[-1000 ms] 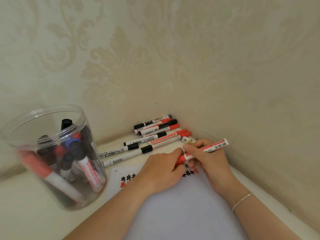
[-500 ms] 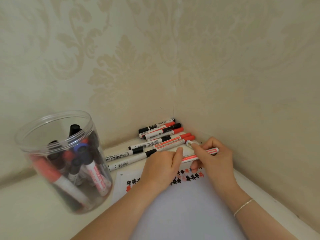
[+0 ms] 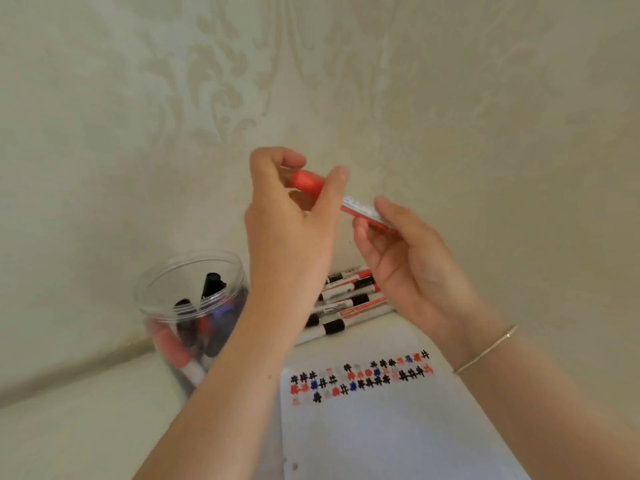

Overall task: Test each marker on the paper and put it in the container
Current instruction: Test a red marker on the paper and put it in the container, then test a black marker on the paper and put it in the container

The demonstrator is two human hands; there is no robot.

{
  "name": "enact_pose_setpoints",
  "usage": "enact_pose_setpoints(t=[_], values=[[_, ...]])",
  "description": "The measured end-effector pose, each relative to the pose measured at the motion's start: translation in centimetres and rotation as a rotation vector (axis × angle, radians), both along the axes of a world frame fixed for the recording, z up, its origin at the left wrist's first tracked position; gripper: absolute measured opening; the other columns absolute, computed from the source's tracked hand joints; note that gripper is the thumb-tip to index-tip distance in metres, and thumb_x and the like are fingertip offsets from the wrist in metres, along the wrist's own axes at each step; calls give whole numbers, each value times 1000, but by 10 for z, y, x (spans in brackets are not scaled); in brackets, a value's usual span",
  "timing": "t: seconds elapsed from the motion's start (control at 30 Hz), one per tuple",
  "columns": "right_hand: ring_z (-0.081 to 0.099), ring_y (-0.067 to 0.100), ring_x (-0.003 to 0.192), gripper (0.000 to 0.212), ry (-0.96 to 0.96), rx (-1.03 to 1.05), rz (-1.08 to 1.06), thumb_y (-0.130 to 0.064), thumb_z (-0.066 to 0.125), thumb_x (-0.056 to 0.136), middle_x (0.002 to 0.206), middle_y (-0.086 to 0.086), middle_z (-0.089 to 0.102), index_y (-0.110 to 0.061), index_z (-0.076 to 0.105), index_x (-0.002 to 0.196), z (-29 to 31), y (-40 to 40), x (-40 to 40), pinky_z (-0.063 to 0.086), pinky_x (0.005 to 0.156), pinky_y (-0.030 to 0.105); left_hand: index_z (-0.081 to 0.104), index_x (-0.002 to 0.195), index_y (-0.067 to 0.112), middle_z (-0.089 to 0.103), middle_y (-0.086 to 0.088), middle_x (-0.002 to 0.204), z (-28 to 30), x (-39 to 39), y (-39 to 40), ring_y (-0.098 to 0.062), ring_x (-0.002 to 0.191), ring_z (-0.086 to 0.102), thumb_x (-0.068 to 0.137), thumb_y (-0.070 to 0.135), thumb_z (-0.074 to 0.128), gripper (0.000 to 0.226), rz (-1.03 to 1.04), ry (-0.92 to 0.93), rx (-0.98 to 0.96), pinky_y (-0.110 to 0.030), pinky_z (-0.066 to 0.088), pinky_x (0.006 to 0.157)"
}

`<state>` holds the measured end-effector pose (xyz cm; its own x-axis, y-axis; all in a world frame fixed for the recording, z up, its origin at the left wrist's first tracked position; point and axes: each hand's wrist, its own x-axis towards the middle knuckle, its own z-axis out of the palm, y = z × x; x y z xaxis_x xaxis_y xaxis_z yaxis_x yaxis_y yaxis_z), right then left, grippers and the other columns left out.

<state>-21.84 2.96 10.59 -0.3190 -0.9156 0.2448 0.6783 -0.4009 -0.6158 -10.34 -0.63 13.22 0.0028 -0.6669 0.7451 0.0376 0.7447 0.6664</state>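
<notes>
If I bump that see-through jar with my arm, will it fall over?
Probably not easily. The jar looks wide and sits flat on the table, and the markers inside likely weigh it down. It looks like thin clear plastic, so a hard bump might slide it. The left forearm passes right beside it, so a bump seems possible.

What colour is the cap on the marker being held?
Red cap, seen in the head view.

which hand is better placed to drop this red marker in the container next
Probably the left hand: it grips the red marker at its cap end and is nearer the container. The right hand is farther away.
</notes>
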Motion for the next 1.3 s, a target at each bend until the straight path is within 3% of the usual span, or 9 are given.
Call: enact_pose_setpoints(t=[0.1, 0.2, 0.33, 0.5, 0.6, 0.77, 0.93, 1.1, 1.3], values=[[67, 17, 66, 3, 132, -24, 103, -7, 59, 89, 75, 9, 66, -5, 60, 86, 24, -15, 36, 56, 63, 23, 45, 96, 21, 66, 4, 71, 27, 31, -10, -14, 59, 62, 88, 25, 67, 23, 67, 155, -40, -30, 53, 63], [66, 19, 72, 11, 602, -2, 29, -8, 66, 85, 82, 13, 70, -3, 68, 95, 35, -29, 63, 57, 69, 27, 53, 106, 19, 71, 4, 81, 35, 58, -27, -5, 70, 66, 94, 23, 57, 13, 151, 134, -76, -23, 50, 67], [67, 22, 79, 22, 1040, -9, -74, -4, 69, 82, 90, 16, 73, -6, 69, 104, 44, -44, 89, 53, 80, 23, 56, 119, 23, 68, 10, 86, 29, 85, -41, 2, 75, 62, 98, 22, 49, 22, 272, -112, -124, -6, 41, 65], [67, 14, 90, 20, 1462, -22, -149, -13, 71, 78, 91, 1, 73, -12, 69, 98, 42, -62, 103, 50, 90, 34, 56, 120, 30, 67, 11, 88, 20, 112, -46, -4, 80, 63, 98, 26, 45, 25, 314, -487, -210, -17, 48, 75], [57, 4, 107, 24, 1587, 34, -57, -21, 74, 76, 107, -12, 66, -25, 68, 99, 37, -65, 101, 41, 94, 23, 53, 117, 27, 63, 12, 88, 15, 124, -46, -8, 73, 60, 99, 27, 43, 21, 354, -724, -225, -21, 46, 70], [61, 8, 88, 22, 1144, 212, -241, 0, 59, 83, 91, -4, 69, -16, 71, 93, 19, -74, 62, 45, 75, 11, 47, 102, 24, 55, 7, 99, -1, 137, -54, -18, 73, 63, 97, 29, 44, 8, 325, -1036, -72, -41, 50, 76], [60, 17, 94, 30, 1835, 606, -78, 2, 51, 86, 109, 1, 61, -19, 63, 104, -66, -79, 37, 49, 81, 24, 48, 81, 27, 62, 5, 85, 3, 135, -56, -16, 79, 62, 90, 28, 56, 13, 254, -1240, 151, -31, 48, 64], [46, 25, 109, 28, 2348, 439, -199, -2, 48, 87, 115, 7, 47, -13, 57, 112, -97, -71, 45, 37, 83, 31, 50, 70, 27, 57, 5, 82, 12, 120, -60, -18, 80, 56, 81, 29, 69, 22, 329, -1468, 210, -22, 30, 51], [47, 25, 107, 24, 2538, 361, -239, -9, 52, 89, 114, 7, 49, -12, 57, 112, -94, -72, 49, 36, 88, 33, 60, 112, 4, 61, -18, 110, 16, 102, -55, -28, 105, 59, 93, 17, 47, 27, 285, -1662, 359, -31, 44, 76]])
